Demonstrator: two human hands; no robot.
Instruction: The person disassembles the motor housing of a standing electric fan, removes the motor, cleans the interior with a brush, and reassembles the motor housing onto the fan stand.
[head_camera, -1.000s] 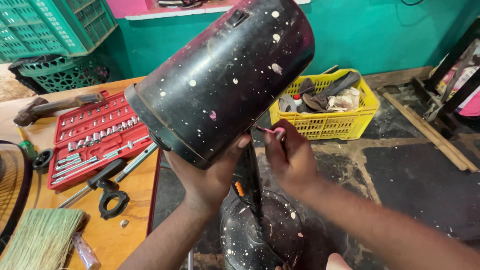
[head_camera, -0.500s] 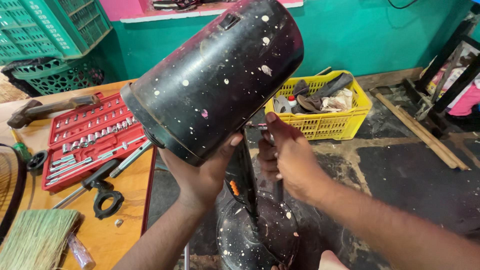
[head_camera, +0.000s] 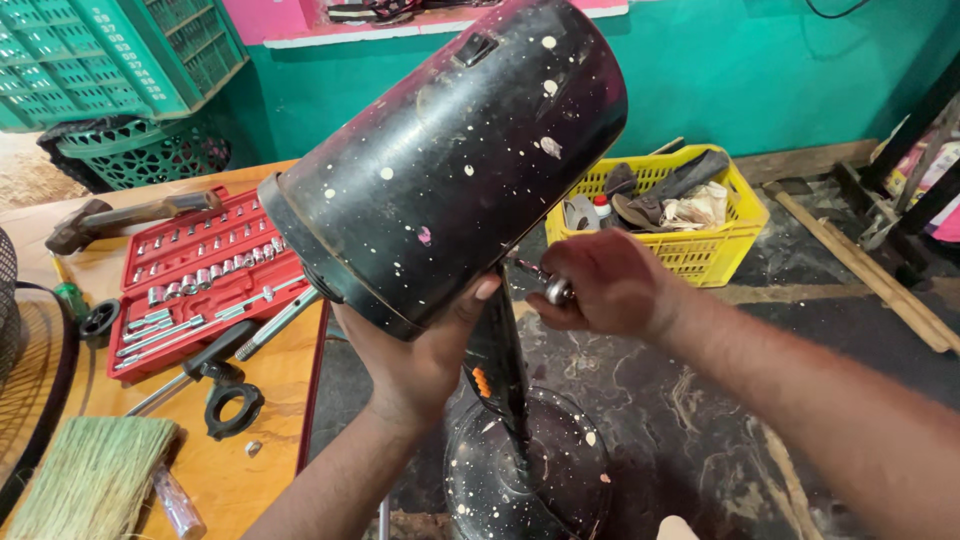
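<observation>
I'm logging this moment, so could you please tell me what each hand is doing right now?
Left hand: closed on the lower rim of the black cylindrical housing, propping it up.
Right hand: fingers closed on a small metal tool.

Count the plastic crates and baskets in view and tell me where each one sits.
3. A green crate sits at top left, a darker green basket lies just below it by the wall, and a yellow basket stands on the floor at right. The black cylinder may hide others.
</observation>
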